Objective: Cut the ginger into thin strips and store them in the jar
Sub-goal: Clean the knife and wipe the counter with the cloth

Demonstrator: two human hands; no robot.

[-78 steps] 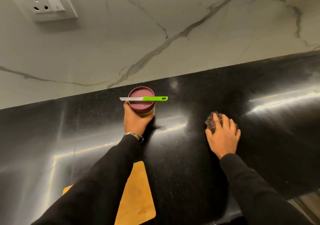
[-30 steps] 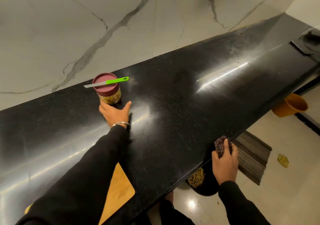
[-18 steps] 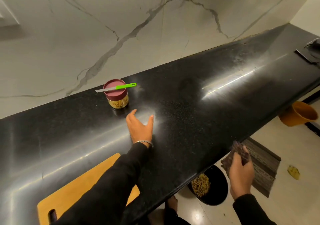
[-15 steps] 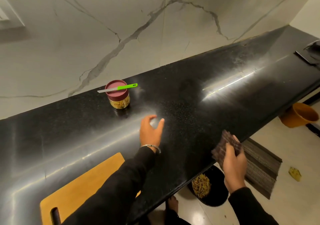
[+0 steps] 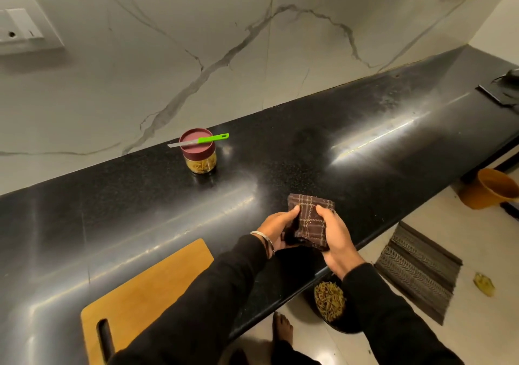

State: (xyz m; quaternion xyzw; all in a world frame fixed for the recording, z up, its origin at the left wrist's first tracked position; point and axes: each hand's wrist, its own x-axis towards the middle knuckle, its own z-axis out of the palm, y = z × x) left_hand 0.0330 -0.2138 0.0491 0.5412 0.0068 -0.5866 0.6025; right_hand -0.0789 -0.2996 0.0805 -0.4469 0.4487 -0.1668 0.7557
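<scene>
A glass jar point(image 5: 200, 160) with a maroon lid stands at the back of the black counter point(image 5: 323, 151), with ginger strips showing through its wall. A green-handled knife point(image 5: 200, 140) lies across the lid. Both my hands hold a folded brown checked cloth point(image 5: 310, 221) above the counter's front edge. My left hand point(image 5: 276, 225) grips its left side and my right hand point(image 5: 337, 238) grips its right side, thumbs on top. The wooden cutting board point(image 5: 151, 288) lies at the near left, partly under my left sleeve.
On the floor under the counter edge sits a black bin point(image 5: 330, 305) holding yellowish scraps. A striped mat point(image 5: 418, 269) and an orange bucket point(image 5: 497, 189) are on the floor to the right. A wall socket point(image 5: 19, 26) is at the upper left. Dark objects point(image 5: 502, 89) lie at the counter's far right.
My left hand let go of the jar and drew back to join my right hand. My right hand lifted the cloth from below the counter edge, and both hands now hold it.
</scene>
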